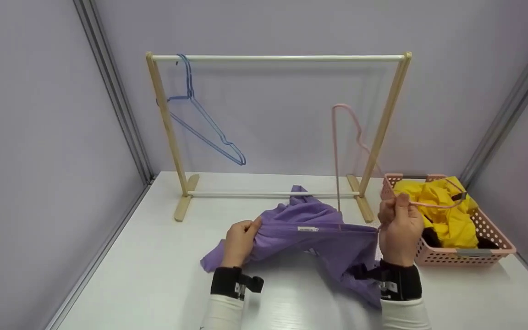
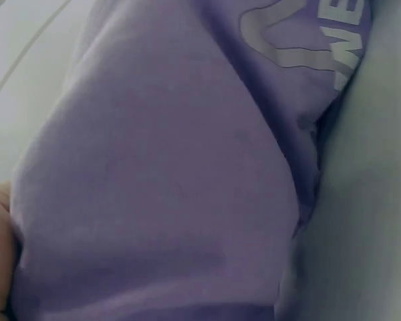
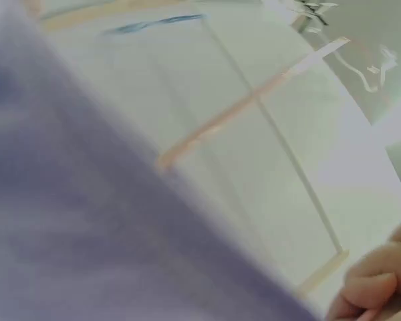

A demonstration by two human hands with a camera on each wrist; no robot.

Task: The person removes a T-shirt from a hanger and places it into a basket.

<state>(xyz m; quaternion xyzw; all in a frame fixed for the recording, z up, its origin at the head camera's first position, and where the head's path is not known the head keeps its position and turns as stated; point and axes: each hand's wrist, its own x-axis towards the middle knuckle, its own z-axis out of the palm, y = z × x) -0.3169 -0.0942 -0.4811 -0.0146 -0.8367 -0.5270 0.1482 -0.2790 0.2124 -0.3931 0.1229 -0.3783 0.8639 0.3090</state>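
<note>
A purple shirt (image 1: 291, 231) stretches between the hands above the white table, its edge with a small white label (image 1: 307, 228) facing up. My left hand (image 1: 240, 240) pinches that edge at the left end. A pink hanger (image 1: 336, 156) stands tilted, one end down inside the shirt's opening. My right hand (image 1: 400, 229) grips the hanger near its hook, right at the shirt's other end. Pale printed letters (image 2: 341, 40) show on the shirt (image 2: 154, 167) in the left wrist view. In the right wrist view, the hanger (image 3: 220, 120) rises from behind the cloth.
Behind stands a wooden rack with a white rail (image 1: 277, 58). Blue hangers (image 1: 209, 119) hang at its left end. To the right, a pink basket (image 1: 461, 259) holds yellow clothing (image 1: 447, 211) and something dark. Walls enclose the table at the back and sides.
</note>
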